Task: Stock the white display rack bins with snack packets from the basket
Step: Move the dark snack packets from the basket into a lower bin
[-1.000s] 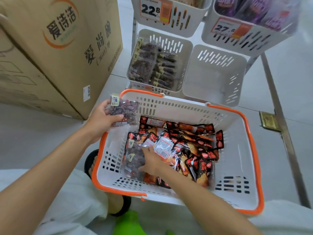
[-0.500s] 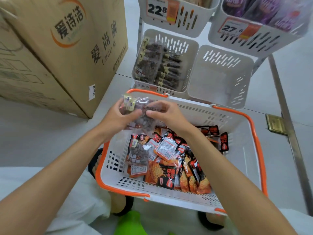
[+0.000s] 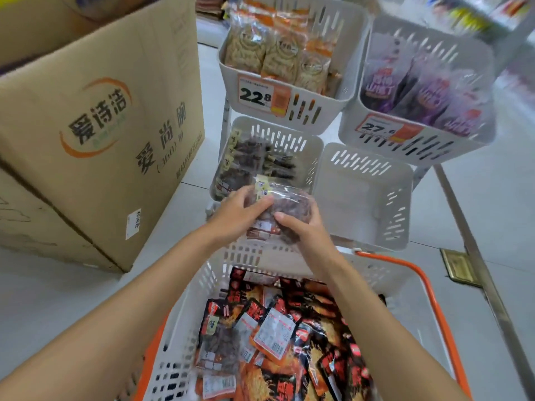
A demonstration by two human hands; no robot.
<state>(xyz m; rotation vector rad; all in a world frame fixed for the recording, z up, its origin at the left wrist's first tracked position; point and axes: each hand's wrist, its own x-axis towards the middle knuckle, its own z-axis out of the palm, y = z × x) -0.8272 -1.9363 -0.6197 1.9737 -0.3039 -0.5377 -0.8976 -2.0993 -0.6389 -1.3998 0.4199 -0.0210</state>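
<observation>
Both hands hold a clear packet of dark snacks (image 3: 285,202) above the front rim of the lower left rack bin (image 3: 314,146). My left hand (image 3: 236,217) grips its left side and my right hand (image 3: 304,231) grips its lower right. That bin holds several similar dark packets (image 3: 249,160). The lower right bin (image 3: 364,195) has nothing in it. Below my arms the white basket with an orange rim (image 3: 431,287) holds several red-and-black snack packets (image 3: 289,337) and a dark one (image 3: 221,347).
Two upper rack bins carry price tags: one with beige packets (image 3: 278,53), one with purple packets (image 3: 419,91). A large cardboard box (image 3: 95,134) stands on the floor to the left. A metal floor strip (image 3: 474,256) runs along the right.
Both hands have carried the dark packet up from the basket's far edge to the lower left bin. The view has tilted up, showing the upper bins more fully.
</observation>
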